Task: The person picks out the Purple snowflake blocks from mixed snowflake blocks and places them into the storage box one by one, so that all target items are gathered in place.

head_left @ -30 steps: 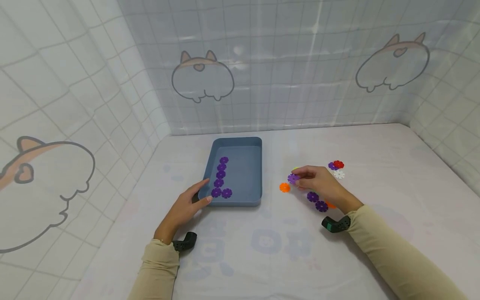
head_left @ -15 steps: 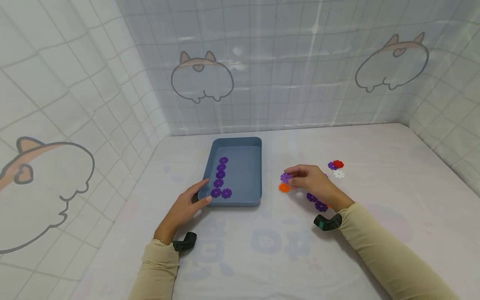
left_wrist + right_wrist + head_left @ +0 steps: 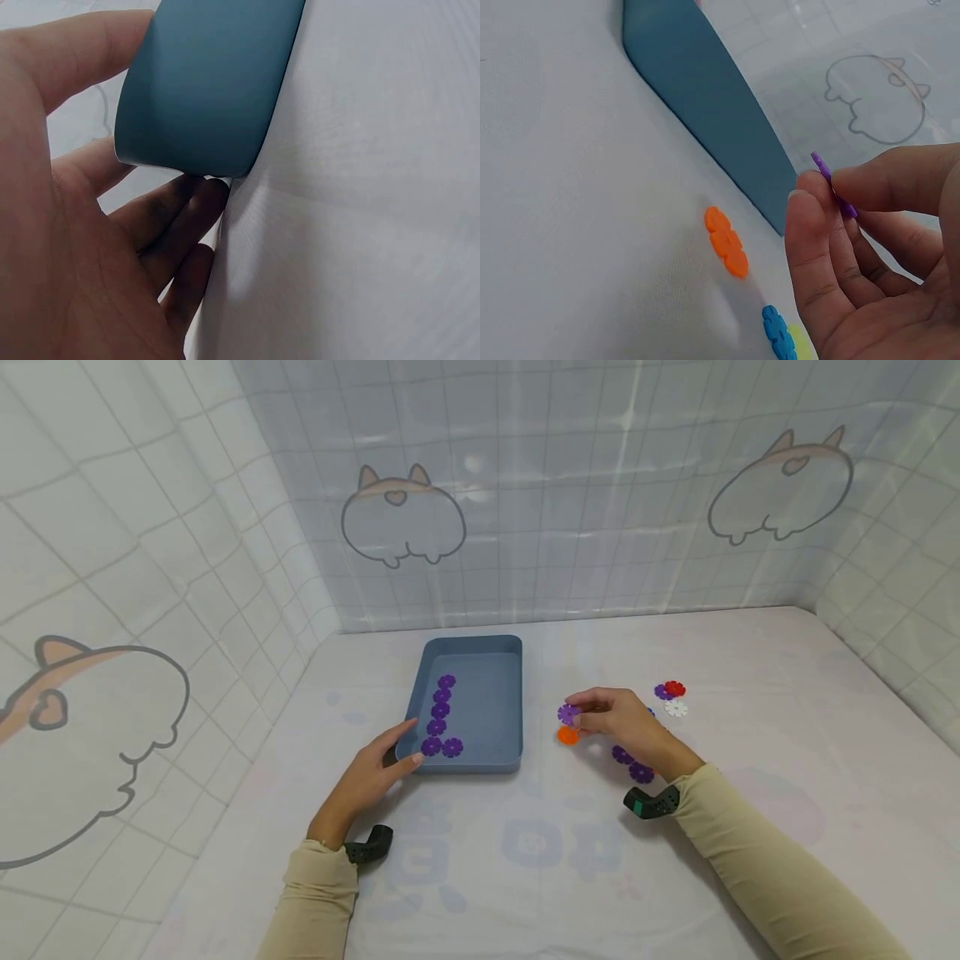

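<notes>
My left hand (image 3: 367, 781) holds the near left corner of the blue-grey tray (image 3: 491, 710), its thumb over the front rim and its fingers along the left side. Inside the tray, several purple snowflake-shaped plastic discs (image 3: 440, 711) form an L. My right hand (image 3: 618, 724) pinches another purple snowflake disc (image 3: 567, 714) between thumb and fingertips, right of the tray. In the right wrist view that disc (image 3: 844, 206) shows edge-on. Just below it an orange disc (image 3: 568, 736) lies on the table.
Two purple discs (image 3: 632, 764) lie under my right wrist. A blue disc (image 3: 779, 333) and a yellow one (image 3: 801, 343) sit near that hand. Farther right, a red disc (image 3: 676, 688) overlaps a purple one, beside a white disc (image 3: 676, 708). Tile-patterned curtains (image 3: 525, 510) stand behind the table.
My right hand has moved left with the purple disc, closer to the tray and over the orange disc; it slows in the last half second. My left hand stays at the tray corner.
</notes>
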A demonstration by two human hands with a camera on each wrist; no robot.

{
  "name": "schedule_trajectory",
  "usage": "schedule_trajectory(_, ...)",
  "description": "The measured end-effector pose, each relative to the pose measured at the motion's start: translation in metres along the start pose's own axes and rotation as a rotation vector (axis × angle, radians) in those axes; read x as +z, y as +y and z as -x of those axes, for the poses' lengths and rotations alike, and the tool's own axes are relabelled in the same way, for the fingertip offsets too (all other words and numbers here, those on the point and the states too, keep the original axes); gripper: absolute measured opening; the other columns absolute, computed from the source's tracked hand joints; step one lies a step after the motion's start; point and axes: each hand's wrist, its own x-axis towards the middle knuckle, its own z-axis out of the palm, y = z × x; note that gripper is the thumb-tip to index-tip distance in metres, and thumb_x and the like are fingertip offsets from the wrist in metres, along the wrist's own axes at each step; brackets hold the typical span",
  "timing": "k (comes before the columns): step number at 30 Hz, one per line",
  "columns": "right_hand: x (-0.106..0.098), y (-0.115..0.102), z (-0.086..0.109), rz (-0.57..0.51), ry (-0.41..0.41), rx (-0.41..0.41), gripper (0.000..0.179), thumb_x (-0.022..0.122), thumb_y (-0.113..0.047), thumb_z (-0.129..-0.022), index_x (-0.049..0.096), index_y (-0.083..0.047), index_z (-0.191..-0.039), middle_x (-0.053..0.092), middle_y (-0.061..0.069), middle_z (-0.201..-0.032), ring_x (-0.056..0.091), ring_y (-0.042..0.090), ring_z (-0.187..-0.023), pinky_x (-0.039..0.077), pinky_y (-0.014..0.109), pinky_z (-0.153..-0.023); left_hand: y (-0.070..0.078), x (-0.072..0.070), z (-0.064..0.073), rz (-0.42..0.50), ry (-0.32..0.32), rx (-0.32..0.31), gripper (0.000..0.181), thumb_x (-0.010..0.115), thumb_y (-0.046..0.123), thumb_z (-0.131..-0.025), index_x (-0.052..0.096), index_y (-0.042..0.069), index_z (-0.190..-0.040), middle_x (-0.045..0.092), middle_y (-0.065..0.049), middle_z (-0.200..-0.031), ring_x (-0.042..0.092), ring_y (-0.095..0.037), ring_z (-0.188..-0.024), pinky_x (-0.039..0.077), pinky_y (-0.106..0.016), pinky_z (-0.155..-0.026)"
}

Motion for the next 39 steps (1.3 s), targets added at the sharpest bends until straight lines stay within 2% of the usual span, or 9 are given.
schedule_trajectory(6,0.0,-0.002,-0.003,-0.007,-0.001,-0.015,0.039,0.067,-0.012,-0.096,0.06,0.002,-0.132,0.065,0.019,-0.12,0.066,0.036,-0.105,0.056,0.033,-0.089,0.0,-0.001,0.0,0.003,0.001,0.005,0.071,0.061,0.05,-0.098,0.035,0.022,-0.158,0.028,-0.012,-0.162,0.021,-0.036,-0.149,0.018,-0.06,-0.118)
schedule_trajectory(15,0.001,-0.006,-0.005,0.039,0.001,0.005,0.036,0.065,-0.014,-0.096,0.062,-0.007,-0.131,0.068,0.013,-0.114,0.066,0.03,-0.101,0.054,0.04,-0.093,0.002,-0.002,0.0,-0.001,0.0,0.0,0.072,0.06,0.052,-0.097,0.034,0.023,-0.158,0.027,-0.011,-0.163,0.02,-0.036,-0.149,0.018,-0.06,-0.118)
schedule_trajectory(19,0.002,-0.007,-0.006,0.04,-0.007,-0.001,0.036,0.064,-0.014,-0.096,0.061,-0.006,-0.132,0.068,0.014,-0.116,0.066,0.031,-0.102,0.053,0.041,-0.094,0.002,-0.001,-0.001,-0.009,0.002,0.002,0.072,0.06,0.051,-0.098,0.034,0.023,-0.158,0.027,-0.012,-0.163,0.021,-0.036,-0.149,0.018,-0.06,-0.117)
schedule_trajectory(25,0.004,-0.008,-0.008,0.028,-0.021,-0.008,0.037,0.062,-0.012,-0.097,0.059,-0.002,-0.133,0.065,0.017,-0.12,0.063,0.032,-0.106,0.053,0.038,-0.094,0.001,0.0,-0.001,-0.001,0.001,0.0,0.071,0.06,0.05,-0.098,0.034,0.022,-0.158,0.027,-0.011,-0.163,0.021,-0.036,-0.149,0.018,-0.059,-0.118)
schedule_trajectory(39,0.013,-0.016,-0.014,0.044,-0.007,0.017,0.033,0.064,-0.017,-0.098,0.063,-0.009,-0.13,0.068,0.011,-0.117,0.066,0.028,-0.105,0.055,0.035,-0.092,0.002,-0.002,0.001,0.008,-0.005,0.002,0.073,0.06,0.051,-0.098,0.034,0.021,-0.159,0.027,-0.012,-0.163,0.021,-0.036,-0.149,0.019,-0.059,-0.118)
